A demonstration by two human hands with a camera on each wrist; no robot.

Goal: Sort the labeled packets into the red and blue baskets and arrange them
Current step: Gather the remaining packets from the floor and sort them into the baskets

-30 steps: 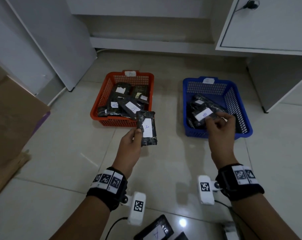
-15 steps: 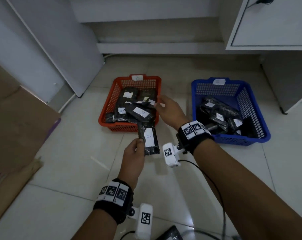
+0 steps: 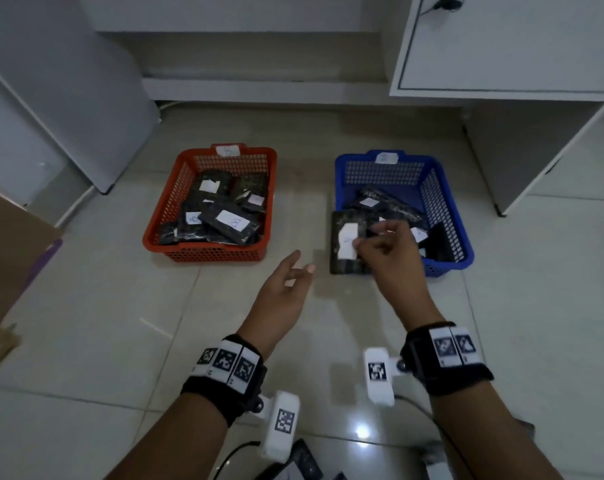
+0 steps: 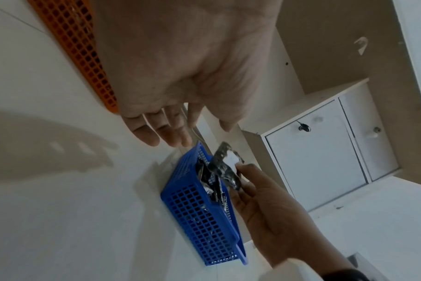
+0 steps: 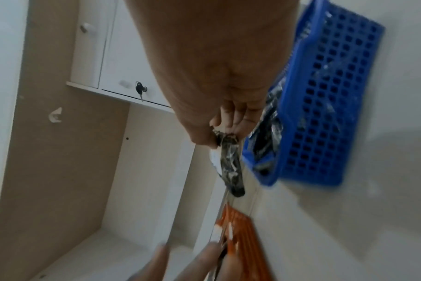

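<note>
Head view: red basket (image 3: 162,216), blue basket (image 3: 463,251) hold packets (image 3: 229,221).

2 baskets (image 3: 210,252) (image 3: 446,261), 2 hands (image 3: 283,289) (image 3: 387,251)

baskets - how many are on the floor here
2. The red basket sits on the left and the blue basket on the right, side by side on the tiles, both holding packets.

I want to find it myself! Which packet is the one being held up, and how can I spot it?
Find the blue basket on the floor, right of the red basket. At its near left corner, the right hand pinches a dark packet with a white label. It is the only packet lifted up and hanging outside a basket; the others lie inside.
</note>
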